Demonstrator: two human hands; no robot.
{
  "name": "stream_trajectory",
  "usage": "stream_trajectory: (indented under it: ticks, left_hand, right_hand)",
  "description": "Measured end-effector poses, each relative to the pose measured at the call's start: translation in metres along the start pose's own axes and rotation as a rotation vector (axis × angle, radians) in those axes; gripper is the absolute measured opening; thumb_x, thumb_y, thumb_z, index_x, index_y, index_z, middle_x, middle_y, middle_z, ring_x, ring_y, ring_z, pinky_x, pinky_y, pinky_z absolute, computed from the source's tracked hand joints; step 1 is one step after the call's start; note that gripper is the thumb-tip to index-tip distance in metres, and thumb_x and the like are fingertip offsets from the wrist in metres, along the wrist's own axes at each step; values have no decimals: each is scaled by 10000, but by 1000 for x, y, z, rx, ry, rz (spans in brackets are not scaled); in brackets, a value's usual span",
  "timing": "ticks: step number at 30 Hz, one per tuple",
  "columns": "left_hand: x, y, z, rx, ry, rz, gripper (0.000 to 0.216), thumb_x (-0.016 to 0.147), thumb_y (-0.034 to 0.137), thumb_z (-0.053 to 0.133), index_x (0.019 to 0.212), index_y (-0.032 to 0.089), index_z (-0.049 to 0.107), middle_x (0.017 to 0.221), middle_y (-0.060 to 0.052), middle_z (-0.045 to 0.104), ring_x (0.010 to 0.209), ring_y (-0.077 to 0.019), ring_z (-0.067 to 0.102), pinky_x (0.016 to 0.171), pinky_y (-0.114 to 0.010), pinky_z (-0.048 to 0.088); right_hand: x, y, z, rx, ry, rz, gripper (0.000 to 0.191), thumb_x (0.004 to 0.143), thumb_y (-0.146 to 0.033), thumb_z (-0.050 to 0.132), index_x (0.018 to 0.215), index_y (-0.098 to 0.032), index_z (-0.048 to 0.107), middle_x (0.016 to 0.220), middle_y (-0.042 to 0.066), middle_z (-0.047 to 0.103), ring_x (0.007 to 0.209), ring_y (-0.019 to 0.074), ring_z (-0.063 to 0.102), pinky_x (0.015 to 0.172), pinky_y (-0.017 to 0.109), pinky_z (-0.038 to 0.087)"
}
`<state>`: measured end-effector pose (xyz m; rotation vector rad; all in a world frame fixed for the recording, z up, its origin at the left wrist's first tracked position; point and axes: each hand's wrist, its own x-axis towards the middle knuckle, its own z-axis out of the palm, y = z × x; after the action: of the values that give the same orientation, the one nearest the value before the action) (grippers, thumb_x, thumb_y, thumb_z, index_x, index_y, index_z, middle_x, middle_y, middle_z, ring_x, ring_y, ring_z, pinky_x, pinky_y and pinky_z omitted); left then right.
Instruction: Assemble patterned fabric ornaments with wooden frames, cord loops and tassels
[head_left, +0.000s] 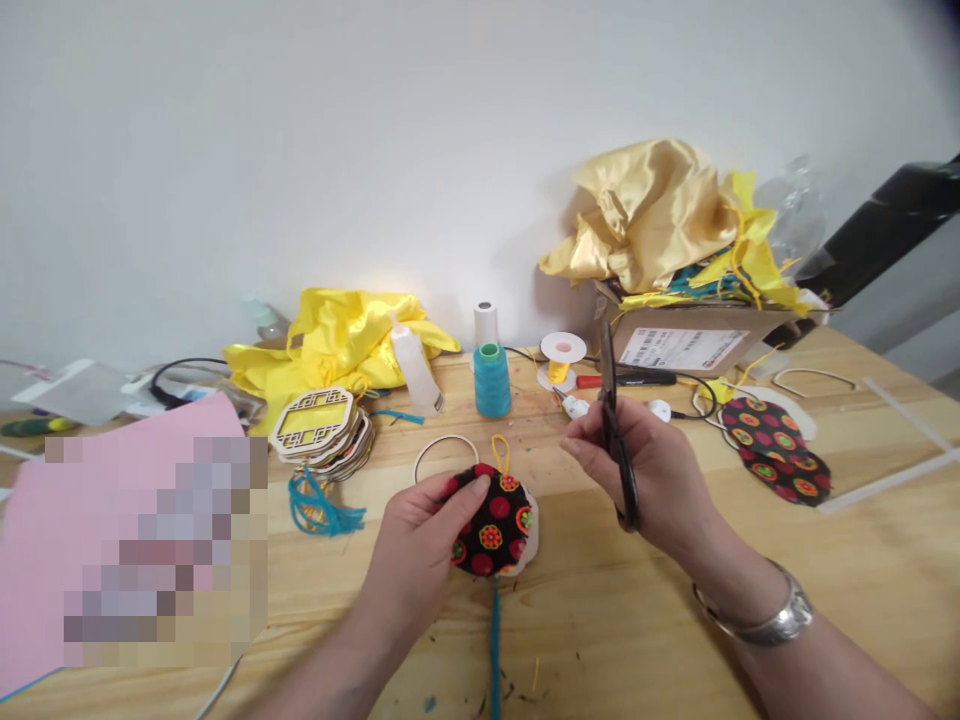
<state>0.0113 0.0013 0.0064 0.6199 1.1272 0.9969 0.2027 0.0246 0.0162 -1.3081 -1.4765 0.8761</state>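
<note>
My left hand [431, 530] pinches the left edge of a round ornament covered in black floral fabric [491, 525]. Behind the fabric shows a pale scalloped board [532, 535]. A yellow cord loop [501, 455] sticks up from its top, and a blue tassel strand [495, 640] hangs from its bottom toward me. To the right, my right hand [652, 480] is closed around dark scissors [616, 440], their blades pointing up and away from the ornament. A thin wooden hoop [445, 460] lies just beyond my left hand.
Stacked lattice frames [313, 425] and blue tassels [322, 505] lie left. Behind stand a glue bottle [415, 365], a blue thread cone [492, 385] and a yellow thread spool [561, 360]. Floral fabric pieces [772, 440] and a cardboard box [690, 335] sit right. A pink sheet [150, 450] covers the left.
</note>
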Motion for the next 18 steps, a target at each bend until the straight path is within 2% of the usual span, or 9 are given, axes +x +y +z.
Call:
stream_trajectory:
  ticks: [4, 8, 10, 14, 18]
  left_hand:
    - [4, -2, -1, -43, 39, 55, 199, 680, 274, 759, 808, 129, 710, 662, -53, 744, 559, -184, 688, 556, -287, 572]
    - [4, -3, -3, -12, 16, 44, 221, 694, 268, 749, 864, 135, 702, 704, -58, 752, 588, -187, 694, 574, -289, 568]
    - [2, -3, -3, 14, -15, 31, 197, 718, 268, 730, 864, 138, 703, 734, -62, 757, 611, -187, 700, 596, -284, 569]
    - [-2, -3, -1, 108, -83, 15, 176, 746, 284, 700, 852, 145, 711, 720, -56, 749, 618, -191, 699, 618, -297, 569]
    - [-5, -5, 2, 225, -107, 54, 157, 751, 280, 687, 829, 153, 738, 690, -38, 730, 637, -163, 673, 626, -253, 543]
  right_hand:
    - [-4, 1, 3, 35, -153, 33, 146, 788, -278, 610, 742, -196, 499, 609, -40, 538, 524, 95, 468, 481, 208, 395]
    - [-9, 4, 11, 53, -246, 24, 132, 806, -293, 611, 792, -198, 520, 740, -7, 595, 633, 114, 517, 549, 222, 426]
    - [-12, 3, 15, 77, -264, -1, 129, 807, -281, 609, 794, -200, 508, 771, 3, 603, 657, 120, 526, 562, 227, 430]
    - [-17, 1, 18, 1, -245, -93, 126, 793, -237, 616, 770, -197, 500, 700, -18, 550, 612, 106, 480, 536, 212, 403]
    - [-19, 1, 19, -62, -283, -124, 177, 734, -110, 624, 774, -206, 482, 676, -44, 523, 592, 91, 453, 516, 184, 380]
